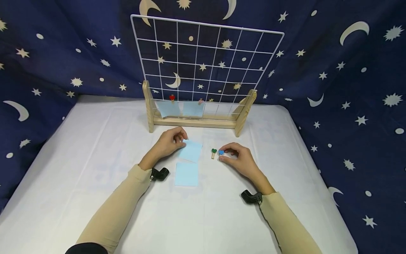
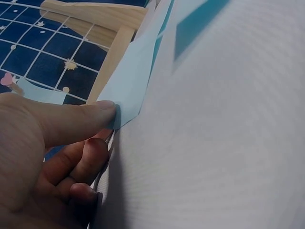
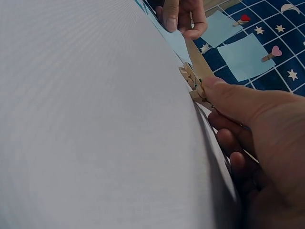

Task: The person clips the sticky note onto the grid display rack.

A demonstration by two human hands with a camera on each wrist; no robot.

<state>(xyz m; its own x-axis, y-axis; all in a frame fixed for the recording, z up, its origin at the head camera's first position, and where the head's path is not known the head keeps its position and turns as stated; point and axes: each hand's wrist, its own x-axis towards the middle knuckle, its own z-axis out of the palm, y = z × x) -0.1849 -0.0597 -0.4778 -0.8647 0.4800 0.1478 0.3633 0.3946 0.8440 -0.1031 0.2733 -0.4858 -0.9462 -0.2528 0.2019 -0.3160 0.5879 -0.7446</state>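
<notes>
Sheet (image 1: pixel 192 151), blue: between the hands, far left corner pinched by left hand (image 1: pixel 169 142). Second sheet (image 1: pixel 186 174): just nearer, flat on table (image 1: pixel 219 218). Blue-heart clothespin (image 1: pixel 221 152): right of both, pinched by right hand (image 1: pixel 238 158). Green-heart clothespin (image 1: pixel 213 152): just left of that. Rack (image 1: pixel 195 122): far side.

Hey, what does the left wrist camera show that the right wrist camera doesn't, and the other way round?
Only the left wrist view shows a wooden upright of the rack. Only the right wrist view shows the right hand, a wooden clip at its fingertips, and the red heart clip on another hanging note. Both show the left hand pinching a blue note, the pink heart clip, the wire grid and the white tablecloth.
</notes>
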